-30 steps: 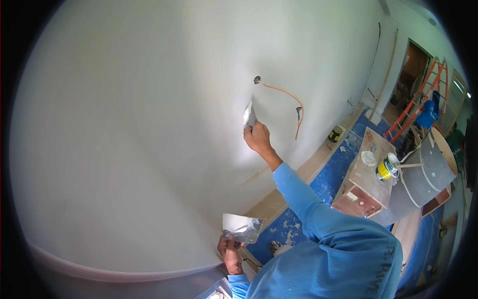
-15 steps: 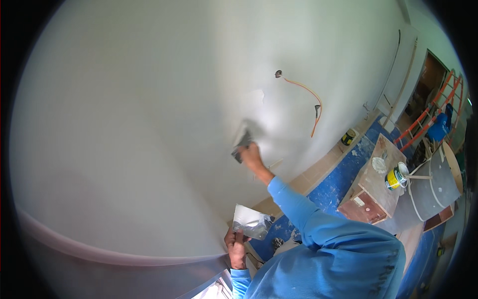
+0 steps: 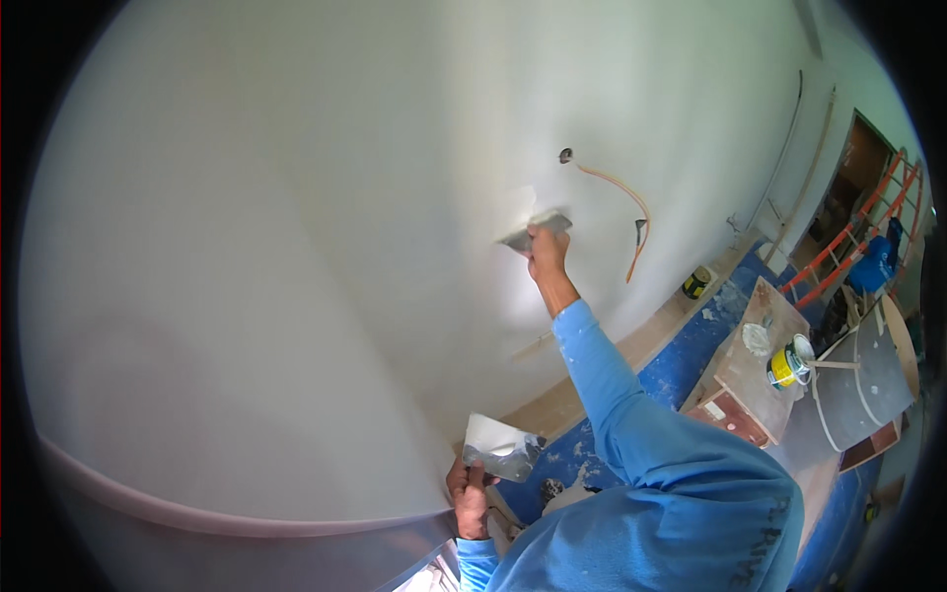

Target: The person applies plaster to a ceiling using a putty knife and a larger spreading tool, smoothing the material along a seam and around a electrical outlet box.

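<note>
Over my feed, I see the right hand [image 3: 548, 253] closed on a scraper [image 3: 519, 238] spreading past it at the wall [image 3: 326, 237], and the left hand [image 3: 471, 496], lower, clasping a white-smeared plate [image 3: 503, 451] by its bottom.

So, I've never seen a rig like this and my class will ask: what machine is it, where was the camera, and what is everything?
There's no machine: each grip is simply a bare hand. The view comes from a wide fisheye camera worn on the head, looking down, so straight edges bend near the rim.

The main surface is a pale wall. On it are a small dark hole and a hanging orange wire.

The right hand holds a flat blade at the wall; blur hides whether it touches. The left hand holds a metal plate bearing white material.

Off to the right, a yellow can stands on a wooden box.
</note>
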A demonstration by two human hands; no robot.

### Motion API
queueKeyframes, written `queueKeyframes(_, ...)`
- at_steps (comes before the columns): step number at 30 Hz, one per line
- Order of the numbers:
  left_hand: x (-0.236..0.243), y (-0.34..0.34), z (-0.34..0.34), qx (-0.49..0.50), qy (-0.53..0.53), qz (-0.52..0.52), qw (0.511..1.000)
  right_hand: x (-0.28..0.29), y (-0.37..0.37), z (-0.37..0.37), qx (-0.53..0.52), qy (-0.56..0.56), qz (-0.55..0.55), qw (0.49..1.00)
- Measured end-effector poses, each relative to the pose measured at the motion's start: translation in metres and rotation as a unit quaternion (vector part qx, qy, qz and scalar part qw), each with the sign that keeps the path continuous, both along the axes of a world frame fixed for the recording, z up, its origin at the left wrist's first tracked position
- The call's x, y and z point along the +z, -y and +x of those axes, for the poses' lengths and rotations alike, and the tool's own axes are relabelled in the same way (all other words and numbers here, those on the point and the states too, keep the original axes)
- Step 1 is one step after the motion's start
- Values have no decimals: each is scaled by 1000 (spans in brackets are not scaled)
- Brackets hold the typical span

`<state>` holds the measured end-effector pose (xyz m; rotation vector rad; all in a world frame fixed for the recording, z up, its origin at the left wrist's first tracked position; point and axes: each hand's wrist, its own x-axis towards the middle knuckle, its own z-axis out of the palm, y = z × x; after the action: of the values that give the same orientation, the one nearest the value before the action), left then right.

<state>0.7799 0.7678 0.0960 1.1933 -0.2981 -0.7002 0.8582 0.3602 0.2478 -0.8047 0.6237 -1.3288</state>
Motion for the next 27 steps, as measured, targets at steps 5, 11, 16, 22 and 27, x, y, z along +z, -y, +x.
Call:
queueKeyframes(5, 1, -2, 2, -26, -7, -15, 1000, 81, -5, 1, 41, 6, -43, 998)
queueKeyframes(11, 11, 0, 5, -59, 14, -27, 998, 143, 1, 1, 67, 18, -88, 994)
queueKeyframes(16, 17, -4, 5, -50, 20, -26, 998, 198, 6, 0, 50, -24, -104, 993)
queueKeyframes(22, 19, -2, 2, -40, 9, -31, 999, 282, 9, -12, 50, -5, -144, 988)
queueKeyframes(27, 17, -3, 4, -48, 7, -32, 998, 348, 8, -12, 43, -13, -182, 982)
